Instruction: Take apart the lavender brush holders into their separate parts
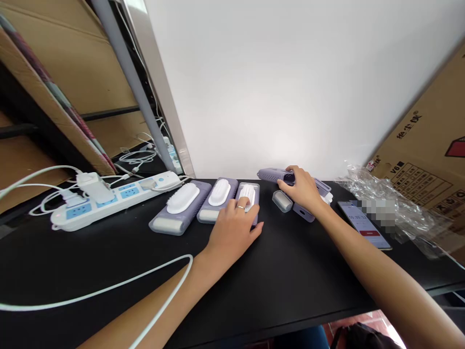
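Note:
Three purple cases with white brushes on top lie in a row on the black table: a left case (192,213), a middle case (231,190) and a right case (256,192). My left hand (234,225), with a ring, rests over the front of the right case, its fingers on the white brush and the thumb apart. My right hand (303,189) has thumb and fingers around the end of a perforated purple case (271,174) near the wall. Beneath and beside that hand lie another purple piece (304,213) and a white brush (329,198). A small translucent cap (282,200) sits between my hands.
A white power strip (119,196) with plugs and cables stands at the left. One white cable (145,272) loops across my left forearm. On the right are a phone (365,225), clear plastic wrap (395,198) and a cardboard box (428,155). A white wall (283,87) borders the back.

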{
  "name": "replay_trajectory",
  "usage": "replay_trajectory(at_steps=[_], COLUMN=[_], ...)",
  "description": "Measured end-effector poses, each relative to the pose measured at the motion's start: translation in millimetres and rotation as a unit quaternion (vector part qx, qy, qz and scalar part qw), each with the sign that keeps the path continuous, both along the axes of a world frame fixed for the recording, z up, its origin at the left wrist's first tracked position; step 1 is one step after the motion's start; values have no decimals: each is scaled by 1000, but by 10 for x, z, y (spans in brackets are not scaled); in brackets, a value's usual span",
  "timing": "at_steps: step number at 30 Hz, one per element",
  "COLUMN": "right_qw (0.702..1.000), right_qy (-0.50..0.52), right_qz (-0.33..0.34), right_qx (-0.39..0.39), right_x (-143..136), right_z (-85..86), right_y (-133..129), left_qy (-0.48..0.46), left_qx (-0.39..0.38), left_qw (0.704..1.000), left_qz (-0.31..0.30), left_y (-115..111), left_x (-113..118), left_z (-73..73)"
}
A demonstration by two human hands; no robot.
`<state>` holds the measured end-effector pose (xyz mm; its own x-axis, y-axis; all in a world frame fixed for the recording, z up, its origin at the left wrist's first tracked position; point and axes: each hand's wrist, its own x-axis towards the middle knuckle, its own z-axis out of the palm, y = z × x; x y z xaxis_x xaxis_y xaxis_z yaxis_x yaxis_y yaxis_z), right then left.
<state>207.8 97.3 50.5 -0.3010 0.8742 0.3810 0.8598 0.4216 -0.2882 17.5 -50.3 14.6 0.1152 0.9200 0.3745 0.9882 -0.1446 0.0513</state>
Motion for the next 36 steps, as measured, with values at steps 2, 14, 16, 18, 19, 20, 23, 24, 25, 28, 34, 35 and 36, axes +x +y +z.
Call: replay_trajectory(at_steps=[2, 14, 16, 18, 19, 20, 23, 24, 25, 28, 34, 35, 36], right_qw=[999, 947, 945, 948, 952, 956, 966, 967, 964, 955, 948, 945, 942], right_qy=[-30, -259, -265, -254, -242, -226, -167, -147, -131, -98, -30, -27, -18], right_qz=[22, 110, 109, 120, 128, 139, 185, 204, 226, 278, 309, 317, 326], right_qx=[-19, -154, -158, -149, -138, -123, -67, -53, -45, -40, -63, -69, -76], right_x=[-165, -424, -441, -454, -457, -456, -427, -405, -377, -247, 98, 136, 163], right_z=[53, 231, 260, 277, 279, 274, 219, 189, 154, 32, -105, -95, -79], right_y=[153, 592, 579, 527, 480, 416, 126, 6, -116, -438, -643, -641, -637], left_qy=[6, -40, -54, -74, -87, -103, -153, -168, -182, -231, -276, -280, -286], left_qx=[-14, -32, -33, -37, -44, -58, -109, -120, -124, -106, -103, -103, -98], left_qw=[1000, 987, 986, 987, 988, 988, 980, 977, 973, 964, 947, 946, 944], left_qz=[-6, -154, -154, -136, -121, -104, -65, -62, -61, -81, -131, -130, -131], left_y=[-40, -234, -215, -185, -168, -150, -97, -80, -64, -21, -18, -27, -36], left_x=[24, 81, 69, 56, 49, 40, -2, -20, -41, -99, -147, -157, -172], left_z=[32, 44, 41, 30, 22, 13, -16, -26, -36, -62, 28, 67, 107])
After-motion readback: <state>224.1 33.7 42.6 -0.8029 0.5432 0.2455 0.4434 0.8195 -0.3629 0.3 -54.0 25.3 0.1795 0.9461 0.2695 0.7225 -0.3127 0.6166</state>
